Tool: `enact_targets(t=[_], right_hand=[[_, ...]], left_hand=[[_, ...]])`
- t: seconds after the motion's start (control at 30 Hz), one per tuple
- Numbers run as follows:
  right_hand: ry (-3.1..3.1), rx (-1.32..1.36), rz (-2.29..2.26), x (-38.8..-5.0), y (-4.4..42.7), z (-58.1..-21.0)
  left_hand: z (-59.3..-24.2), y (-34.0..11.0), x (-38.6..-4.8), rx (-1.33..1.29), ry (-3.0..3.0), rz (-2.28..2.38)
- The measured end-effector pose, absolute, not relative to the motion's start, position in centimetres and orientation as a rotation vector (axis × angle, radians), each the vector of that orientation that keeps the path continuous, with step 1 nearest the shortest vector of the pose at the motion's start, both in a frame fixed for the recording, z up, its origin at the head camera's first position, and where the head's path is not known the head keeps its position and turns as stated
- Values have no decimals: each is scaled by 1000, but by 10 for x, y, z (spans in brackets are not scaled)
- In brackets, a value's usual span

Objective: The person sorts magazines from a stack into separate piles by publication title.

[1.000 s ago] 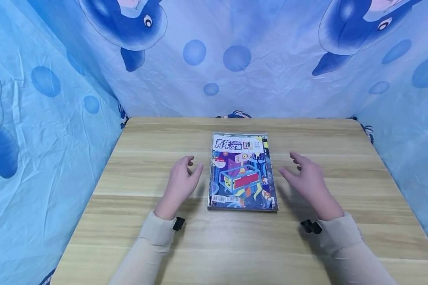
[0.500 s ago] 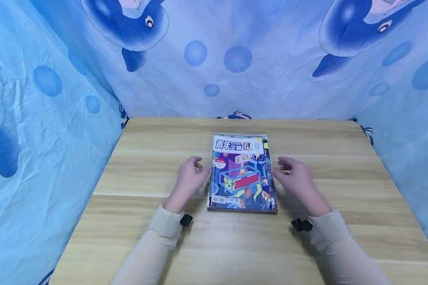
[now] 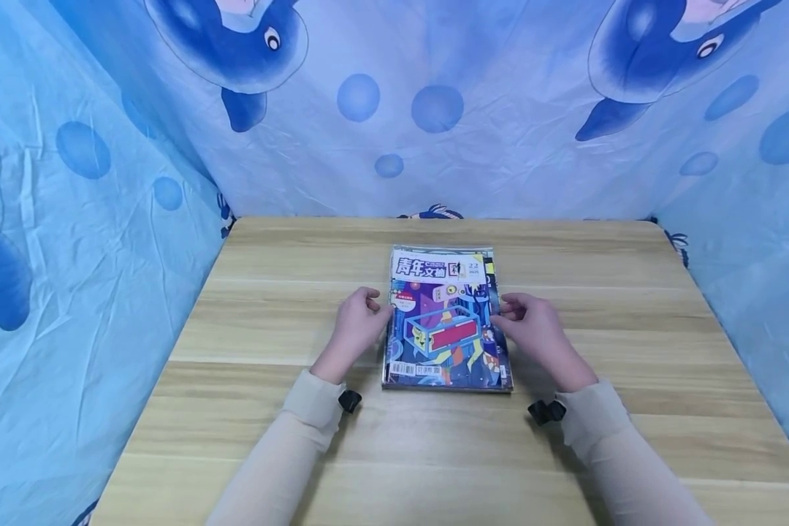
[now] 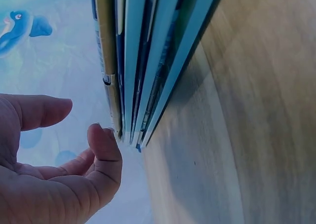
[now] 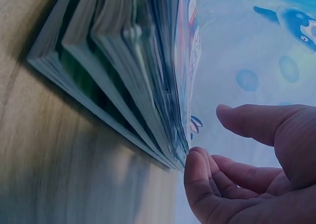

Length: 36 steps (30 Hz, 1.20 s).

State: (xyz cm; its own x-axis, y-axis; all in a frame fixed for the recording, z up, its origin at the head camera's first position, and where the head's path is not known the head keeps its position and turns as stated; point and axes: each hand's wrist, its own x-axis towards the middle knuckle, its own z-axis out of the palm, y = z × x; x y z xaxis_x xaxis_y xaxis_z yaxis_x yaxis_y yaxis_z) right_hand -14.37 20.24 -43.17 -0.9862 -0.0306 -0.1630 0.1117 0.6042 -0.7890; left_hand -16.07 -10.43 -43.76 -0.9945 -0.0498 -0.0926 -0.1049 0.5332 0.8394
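Observation:
A stack of magazines [image 3: 442, 325] lies flat on the table, its top one with a purple and dark blue cover. On the stack's left side is my left hand [image 3: 355, 327], its thumb by the cover's edge. My right hand [image 3: 534, 330] is at the right side in much the same pose. In the left wrist view the bent fingers [image 4: 106, 155] come close to the spines [image 4: 143, 61], with the thumb apart. The right wrist view has fingertips [image 5: 196, 165] beside the page edges [image 5: 118, 51]; whether they touch is unclear. Neither hand grips a magazine.
The wooden table [image 3: 289, 292] extends around the stack. A blue curtain [image 3: 401, 109] with printed whales and dots hangs behind it and along both sides. Black wrist pieces [image 3: 350, 401] show at the sleeve cuffs [image 3: 315, 398].
Both hands have moved inward from either side to the edges of the stack. Their fingers have drawn somewhat closer to their thumbs. The stack has stayed in place.

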Motion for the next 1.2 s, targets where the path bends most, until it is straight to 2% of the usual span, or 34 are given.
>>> enact_targets(t=[1.2], right_hand=[[2543, 169, -1351, -151, 190, -432]], left_hand=[[-439, -89, -181, -216, 2637, 1340]])
